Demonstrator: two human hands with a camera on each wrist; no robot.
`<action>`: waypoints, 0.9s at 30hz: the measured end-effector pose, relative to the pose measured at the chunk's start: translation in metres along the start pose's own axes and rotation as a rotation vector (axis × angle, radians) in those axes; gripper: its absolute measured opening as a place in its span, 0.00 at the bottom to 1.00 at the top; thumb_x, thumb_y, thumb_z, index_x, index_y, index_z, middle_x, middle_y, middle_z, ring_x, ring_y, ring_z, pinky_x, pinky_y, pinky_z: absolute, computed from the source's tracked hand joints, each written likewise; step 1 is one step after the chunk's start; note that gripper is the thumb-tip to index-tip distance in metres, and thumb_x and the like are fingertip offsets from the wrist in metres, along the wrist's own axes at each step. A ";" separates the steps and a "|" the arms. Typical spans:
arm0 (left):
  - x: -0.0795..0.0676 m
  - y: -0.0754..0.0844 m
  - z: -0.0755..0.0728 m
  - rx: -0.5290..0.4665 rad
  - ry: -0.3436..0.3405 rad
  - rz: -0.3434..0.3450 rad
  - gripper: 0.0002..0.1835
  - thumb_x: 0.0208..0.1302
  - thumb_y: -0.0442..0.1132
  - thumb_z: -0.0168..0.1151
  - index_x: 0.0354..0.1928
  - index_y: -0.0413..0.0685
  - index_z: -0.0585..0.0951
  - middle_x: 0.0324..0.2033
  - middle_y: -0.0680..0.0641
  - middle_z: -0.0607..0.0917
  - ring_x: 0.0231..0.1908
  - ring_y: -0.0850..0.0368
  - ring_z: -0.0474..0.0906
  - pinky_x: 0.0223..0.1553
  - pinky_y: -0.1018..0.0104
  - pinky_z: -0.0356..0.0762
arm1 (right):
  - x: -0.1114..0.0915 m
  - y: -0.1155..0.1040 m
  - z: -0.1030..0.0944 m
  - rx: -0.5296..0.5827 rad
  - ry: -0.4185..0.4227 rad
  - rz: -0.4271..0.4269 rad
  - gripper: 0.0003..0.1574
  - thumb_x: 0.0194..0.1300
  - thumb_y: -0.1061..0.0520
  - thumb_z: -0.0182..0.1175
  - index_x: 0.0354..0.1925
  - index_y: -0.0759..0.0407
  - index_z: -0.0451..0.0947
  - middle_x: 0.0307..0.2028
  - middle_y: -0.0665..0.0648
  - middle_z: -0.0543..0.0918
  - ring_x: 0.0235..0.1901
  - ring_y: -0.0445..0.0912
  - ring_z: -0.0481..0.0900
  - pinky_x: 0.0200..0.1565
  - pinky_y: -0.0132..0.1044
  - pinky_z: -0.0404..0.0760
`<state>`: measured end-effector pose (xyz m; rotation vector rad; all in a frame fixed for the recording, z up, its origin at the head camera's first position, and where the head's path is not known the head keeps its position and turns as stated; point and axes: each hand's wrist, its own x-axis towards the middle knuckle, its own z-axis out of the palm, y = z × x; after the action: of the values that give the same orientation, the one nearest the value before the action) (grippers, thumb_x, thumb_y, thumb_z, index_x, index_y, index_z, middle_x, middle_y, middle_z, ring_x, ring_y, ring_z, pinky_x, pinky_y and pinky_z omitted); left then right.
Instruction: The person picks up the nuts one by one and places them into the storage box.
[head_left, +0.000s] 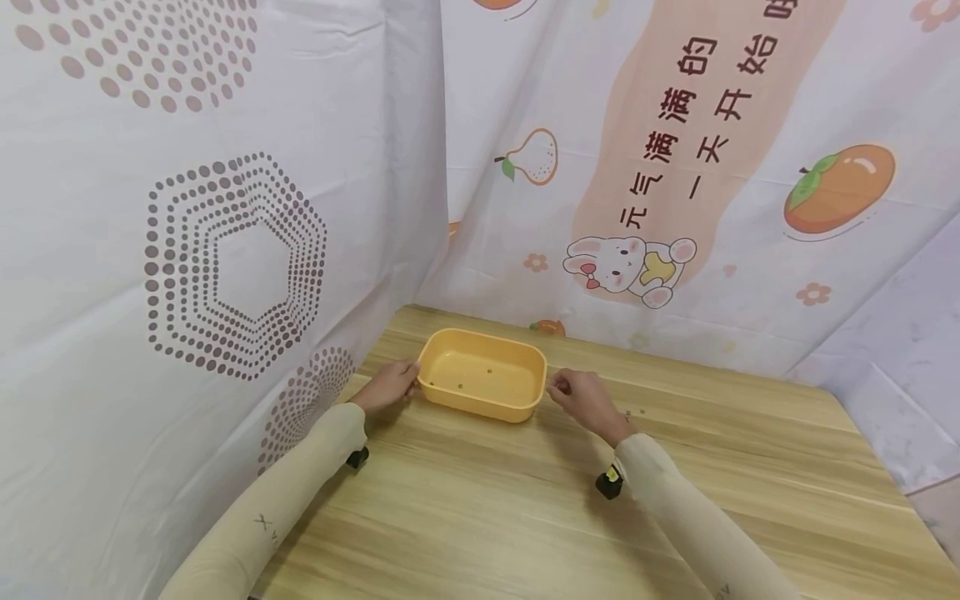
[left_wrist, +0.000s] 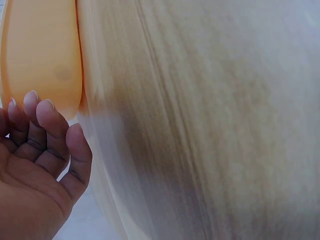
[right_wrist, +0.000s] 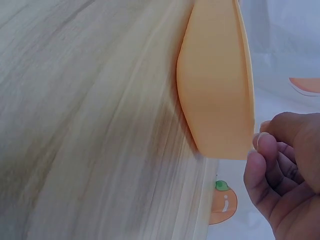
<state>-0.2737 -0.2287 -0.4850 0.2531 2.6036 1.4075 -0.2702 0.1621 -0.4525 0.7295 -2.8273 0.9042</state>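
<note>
A yellow-orange plastic basin (head_left: 480,410), rectangular with rounded corners, stands on the wooden table and has a few tiny dark bits inside. My left hand (head_left: 390,385) holds its left end at the rim, fingers curled; the thumb is mostly hidden in the left wrist view. By the right end is my right hand (head_left: 587,402), its fingers bent and the thumb tip close to the index fingertip. In the right wrist view these fingertips (right_wrist: 266,142) lie right beside the basin's end wall (right_wrist: 220,85). Whether they touch it or pinch something tiny, I cannot tell.
Two tiny dark bits (head_left: 642,411) lie on the wooden table (head_left: 510,508) near my right wrist. A dotted white curtain (head_left: 225,433) hangs along the left side. Behind the table's far edge hangs a printed cloth (head_left: 517,242) with fruit and a rabbit.
</note>
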 end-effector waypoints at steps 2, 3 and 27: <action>0.000 0.000 0.000 0.003 0.001 0.001 0.17 0.86 0.44 0.39 0.40 0.43 0.74 0.28 0.43 0.78 0.25 0.55 0.71 0.28 0.65 0.70 | 0.001 0.000 0.002 0.005 -0.008 -0.003 0.05 0.73 0.60 0.64 0.39 0.61 0.84 0.31 0.52 0.87 0.25 0.38 0.81 0.28 0.33 0.82; 0.000 0.000 0.000 0.004 0.002 0.001 0.18 0.86 0.44 0.39 0.40 0.44 0.74 0.28 0.43 0.78 0.25 0.55 0.71 0.28 0.65 0.71 | 0.002 -0.001 0.002 0.004 -0.010 -0.005 0.06 0.73 0.60 0.63 0.38 0.61 0.84 0.31 0.51 0.87 0.25 0.38 0.81 0.28 0.33 0.82; 0.000 -0.003 0.000 0.005 0.011 0.018 0.19 0.86 0.44 0.40 0.42 0.41 0.77 0.27 0.43 0.78 0.24 0.56 0.71 0.27 0.65 0.70 | 0.006 -0.008 0.012 0.016 -0.029 0.026 0.06 0.73 0.59 0.63 0.39 0.60 0.84 0.29 0.49 0.85 0.22 0.38 0.79 0.25 0.32 0.80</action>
<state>-0.2742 -0.2303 -0.4869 0.2715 2.6206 1.4116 -0.2713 0.1472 -0.4564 0.7148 -2.8644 0.9294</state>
